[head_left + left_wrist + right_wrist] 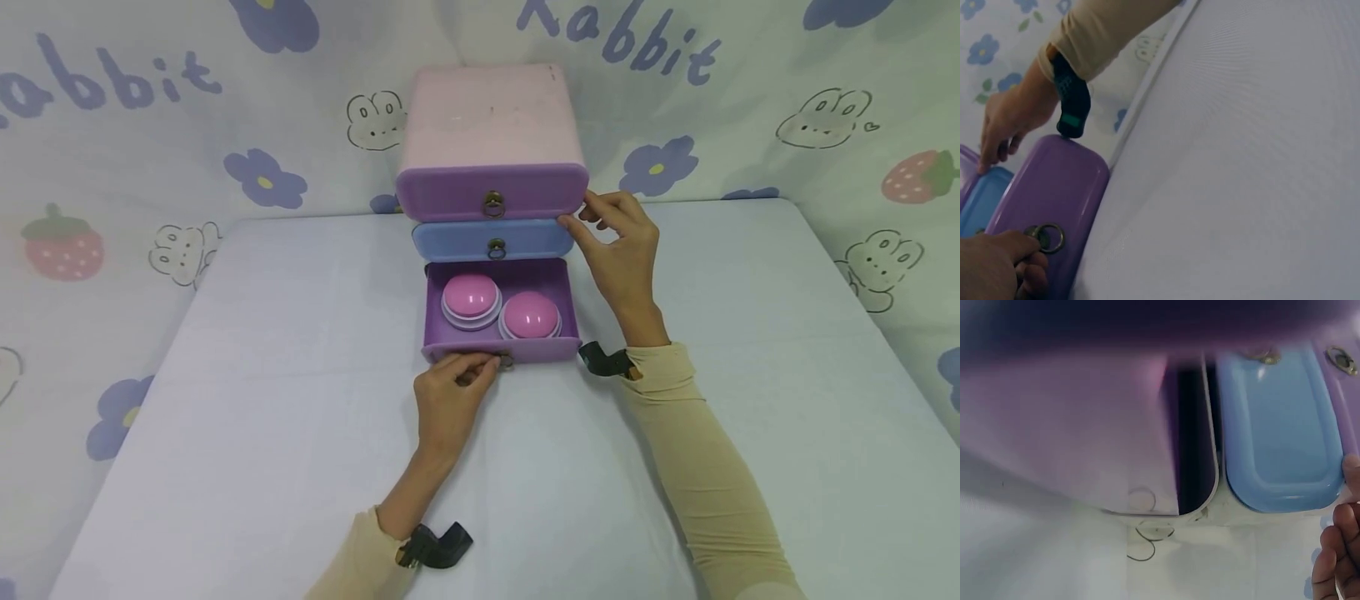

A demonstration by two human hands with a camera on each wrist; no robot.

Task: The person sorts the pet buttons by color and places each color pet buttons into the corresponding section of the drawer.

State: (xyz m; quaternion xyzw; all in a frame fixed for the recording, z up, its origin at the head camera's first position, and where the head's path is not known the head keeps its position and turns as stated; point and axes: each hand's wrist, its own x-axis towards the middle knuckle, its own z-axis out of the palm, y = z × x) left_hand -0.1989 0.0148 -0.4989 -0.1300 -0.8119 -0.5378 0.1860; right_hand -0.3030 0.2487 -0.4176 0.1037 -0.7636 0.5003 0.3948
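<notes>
A small drawer cabinet point(491, 117) has a pink top and purple and blue drawer fronts with ring pulls. Its bottom purple drawer point(498, 350) is pulled out and holds two pink domes point(471, 296) on white bases. My left hand point(453, 400) is at that drawer's front, its fingertips pinching the base of the brass ring pull point(1052, 238). My right hand point(618, 242) holds the cabinet's right edge, the thumb by the seam between the top purple drawer and the blue drawer point(1285, 419). In the right wrist view only part of that hand's fingers shows.
The cabinet stands at the back of a white-covered table point(315, 333). Behind it hangs a cloth point(315, 92) printed with rabbits, flowers and strawberries. A dark wrist camera point(606, 360) on the right arm sits close to the pulled-out drawer's front corner.
</notes>
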